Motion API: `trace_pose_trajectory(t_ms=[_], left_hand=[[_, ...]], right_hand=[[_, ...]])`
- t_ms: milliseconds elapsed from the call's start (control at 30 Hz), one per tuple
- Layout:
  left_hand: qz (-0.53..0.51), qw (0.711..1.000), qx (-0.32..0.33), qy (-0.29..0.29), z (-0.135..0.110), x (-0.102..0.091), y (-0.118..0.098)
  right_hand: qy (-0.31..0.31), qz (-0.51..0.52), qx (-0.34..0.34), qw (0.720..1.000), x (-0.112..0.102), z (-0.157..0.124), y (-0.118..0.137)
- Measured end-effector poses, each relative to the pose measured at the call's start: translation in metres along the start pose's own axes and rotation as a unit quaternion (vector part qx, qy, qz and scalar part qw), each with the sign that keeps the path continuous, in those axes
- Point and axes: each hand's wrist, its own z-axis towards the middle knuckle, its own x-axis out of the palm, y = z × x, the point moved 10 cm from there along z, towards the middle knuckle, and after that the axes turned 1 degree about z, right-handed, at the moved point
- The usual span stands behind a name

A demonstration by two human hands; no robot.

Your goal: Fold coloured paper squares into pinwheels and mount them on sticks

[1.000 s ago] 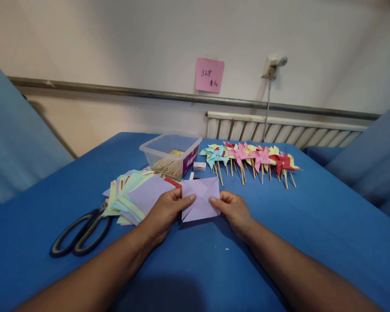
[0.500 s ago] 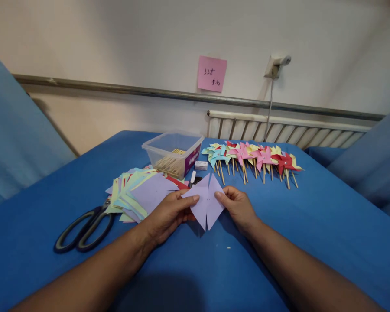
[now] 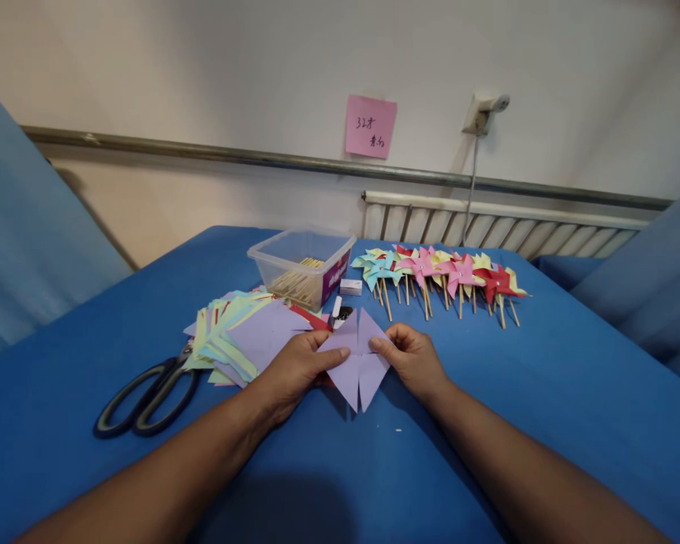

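A lilac paper square (image 3: pixel 358 363), slit along its diagonals, is held corner-down just above the blue table (image 3: pixel 544 393). My left hand (image 3: pixel 292 372) pinches its left side with thumb on top. My right hand (image 3: pixel 411 357) pinches its right side, fingers curled. Both hands are closed on the paper. To the left of my left hand lies a fanned stack of coloured paper squares (image 3: pixel 243 336) with a lilac sheet on top.
Black-handled scissors (image 3: pixel 144 394) lie at the left. A clear plastic box (image 3: pixel 301 267) holding wooden sticks stands behind the stack. A row of finished paper pinwheels (image 3: pixel 439 276) lies at the back right. A small white box (image 3: pixel 350 286) and a small dark item sit nearby.
The paper has been turned from lying square-on to standing on a corner, and both hands have shifted their grip slightly toward its middle.
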Motion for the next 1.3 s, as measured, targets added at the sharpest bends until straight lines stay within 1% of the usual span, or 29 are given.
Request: trace_pose_trajectory(t_ms=[133, 300, 367, 433, 500, 600, 667, 733, 800, 867, 933, 1000, 1033, 1100, 1167, 1233, 1300], left_hand=[[0.020, 1.000, -0.008, 0.020, -0.001, 0.004, 0.000], [0.077, 0.995, -0.024, 0.053, -0.005, 0.011, 0.004], [0.081, 0.993, -0.033, 0.074, -0.007, 0.016, 0.006], [0.063, 0.993, -0.040, 0.088, -0.008, 0.021, 0.009], [0.047, 0.994, -0.043, 0.088, -0.008, 0.022, 0.011], [0.050, 0.995, -0.046, 0.070, -0.006, 0.018, 0.014], [0.043, 0.996, -0.046, 0.056, -0.004, 0.015, 0.015], [0.020, 0.998, -0.045, 0.035, -0.002, 0.011, 0.013], [-0.011, 0.999, -0.042, 0.007, -0.002, 0.006, 0.010], [-0.044, 0.998, -0.036, -0.020, -0.001, 0.002, 0.006], [-0.075, 0.996, -0.027, -0.047, -0.001, -0.003, 0.003], [-0.095, 0.993, -0.018, -0.070, 0.000, -0.007, 0.001], [-0.102, 0.992, -0.013, -0.079, 0.000, -0.010, 0.000], [-0.114, 0.989, -0.007, -0.091, 0.001, -0.013, -0.001], [-0.125, 0.987, -0.004, -0.096, 0.001, -0.015, -0.001], [-0.133, 0.986, -0.002, -0.098, 0.001, -0.016, -0.002], [-0.135, 0.986, 0.004, -0.097, 0.001, -0.016, -0.003]], right_hand=[[-0.017, 0.025, 0.013, 0.999, -0.004, 0.000, 0.001], [-0.037, 0.056, 0.033, 0.997, -0.008, 0.000, -0.002], [-0.035, 0.042, 0.032, 0.998, -0.008, -0.001, -0.002], [-0.029, 0.010, 0.022, 0.999, -0.006, -0.001, -0.001], [-0.018, -0.024, 0.012, 0.999, -0.003, -0.003, 0.001], [-0.004, -0.051, -0.002, 0.999, 0.001, -0.005, 0.005], [-0.005, -0.045, -0.016, 0.999, 0.002, -0.006, 0.008], [-0.014, -0.024, -0.033, 0.999, 0.000, -0.006, 0.011], [-0.037, -0.021, -0.059, 0.997, -0.005, -0.007, 0.017], [-0.061, -0.052, -0.104, 0.991, -0.009, -0.011, 0.028], [-0.072, -0.099, -0.166, 0.978, -0.009, -0.018, 0.044], [-0.061, -0.139, -0.214, 0.965, -0.003, -0.026, 0.056], [-0.054, -0.153, -0.227, 0.960, -0.001, -0.028, 0.059], [-0.044, -0.168, -0.229, 0.958, 0.002, -0.030, 0.060], [-0.042, -0.163, -0.207, 0.964, 0.002, -0.028, 0.053], [-0.037, -0.141, -0.161, 0.976, 0.002, -0.022, 0.041], [-0.022, -0.097, -0.102, 0.990, 0.003, -0.016, 0.024]])
